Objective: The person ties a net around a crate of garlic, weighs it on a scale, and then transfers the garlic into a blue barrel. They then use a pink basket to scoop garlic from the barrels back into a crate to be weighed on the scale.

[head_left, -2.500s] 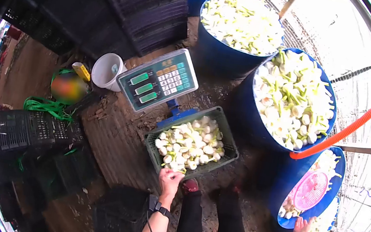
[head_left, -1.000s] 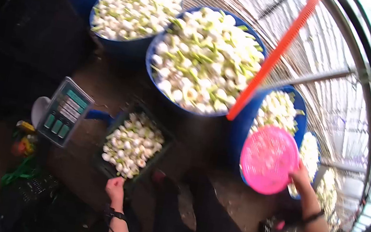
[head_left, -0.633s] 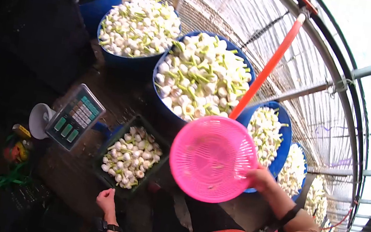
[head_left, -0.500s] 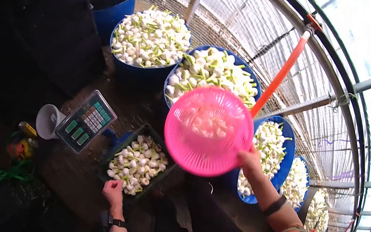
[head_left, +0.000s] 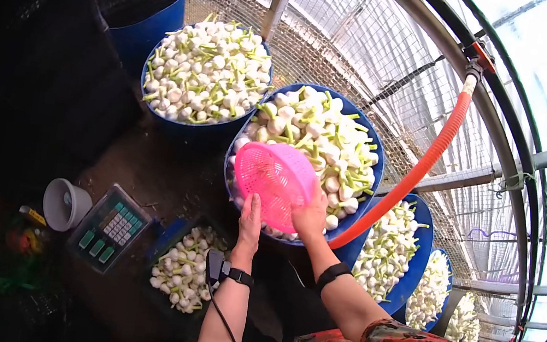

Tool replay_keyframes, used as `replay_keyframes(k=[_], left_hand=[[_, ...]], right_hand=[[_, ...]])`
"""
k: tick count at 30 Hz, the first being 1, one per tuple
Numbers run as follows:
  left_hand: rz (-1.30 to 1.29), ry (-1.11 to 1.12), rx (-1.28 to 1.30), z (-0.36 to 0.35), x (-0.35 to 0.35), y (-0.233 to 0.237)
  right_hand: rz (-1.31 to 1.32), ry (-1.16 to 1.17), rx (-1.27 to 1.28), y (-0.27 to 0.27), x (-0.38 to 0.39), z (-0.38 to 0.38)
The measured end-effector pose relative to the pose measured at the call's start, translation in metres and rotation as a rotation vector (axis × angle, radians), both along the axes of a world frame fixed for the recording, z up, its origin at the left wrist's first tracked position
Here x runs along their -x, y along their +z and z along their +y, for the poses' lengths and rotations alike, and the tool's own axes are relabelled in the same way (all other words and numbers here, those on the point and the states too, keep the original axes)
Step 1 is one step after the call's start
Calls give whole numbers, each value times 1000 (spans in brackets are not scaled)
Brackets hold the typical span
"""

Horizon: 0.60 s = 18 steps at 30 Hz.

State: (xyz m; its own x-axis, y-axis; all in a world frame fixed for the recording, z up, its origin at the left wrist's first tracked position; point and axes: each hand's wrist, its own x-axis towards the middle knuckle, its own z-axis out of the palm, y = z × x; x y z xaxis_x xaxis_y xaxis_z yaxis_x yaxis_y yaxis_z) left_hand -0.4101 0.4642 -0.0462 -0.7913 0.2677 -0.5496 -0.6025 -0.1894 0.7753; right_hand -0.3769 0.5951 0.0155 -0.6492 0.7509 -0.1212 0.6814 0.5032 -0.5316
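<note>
A pink plastic colander [head_left: 272, 178] is tilted over the near side of a blue barrel [head_left: 380, 148] heaped with garlic bulbs [head_left: 322, 132] on short green stems. My right hand [head_left: 310, 212] grips its right rim, fingers closed round the edge. At its lower left edge my left hand [head_left: 249, 228] holds it too, fingers pointing up along the side. Garlic shows faintly through the slotted pink wall. Left of my left forearm, a dark crate [head_left: 165, 247] holds more trimmed garlic bulbs [head_left: 186, 268], partly hidden by the wrist strap and cable.
A digital scale [head_left: 111, 227] and a white bucket [head_left: 66, 205] stand at left. Another garlic-filled barrel [head_left: 195, 123] is behind, and more [head_left: 409, 264] line the right wall. An orange hose [head_left: 424, 166] hangs down beside the middle barrel.
The colander has moved down and tilted over the middle barrel. My left hand has left the crate's edge and come up to the colander; my right hand has shifted left with it.
</note>
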Motion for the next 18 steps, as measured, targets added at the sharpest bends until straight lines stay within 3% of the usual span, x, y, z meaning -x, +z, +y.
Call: replay_keyframes(k=[1, 2, 3, 4, 6, 8, 12, 15, 16, 18], left_hand=[[54, -11, 128, 7, 8, 7], [102, -21, 257, 13, 11, 10], [128, -4, 239, 17, 18, 4], [119, 31, 177, 21, 24, -4], [97, 57, 122, 27, 34, -21], [71, 81, 271, 29, 46, -36], [-40, 108, 367, 29, 53, -50], [-48, 98, 354, 28, 53, -40], [-84, 128, 325, 28, 55, -41], [-116, 140, 306, 28, 62, -51]], right_hand=[[21, -39, 213, 10, 13, 20], [97, -57, 296, -20, 14, 44], [174, -72, 380, -51, 15, 66], [166, -81, 384, -43, 15, 73], [160, -6, -16, 6, 19, 75], [151, 101, -285, 52, 26, 64], [27, 299, -530, 42, 11, 56], [-100, 455, -365, 33, -13, 26], [-235, 371, -235, 44, -14, 11], [-201, 351, -201, 33, -11, 18]])
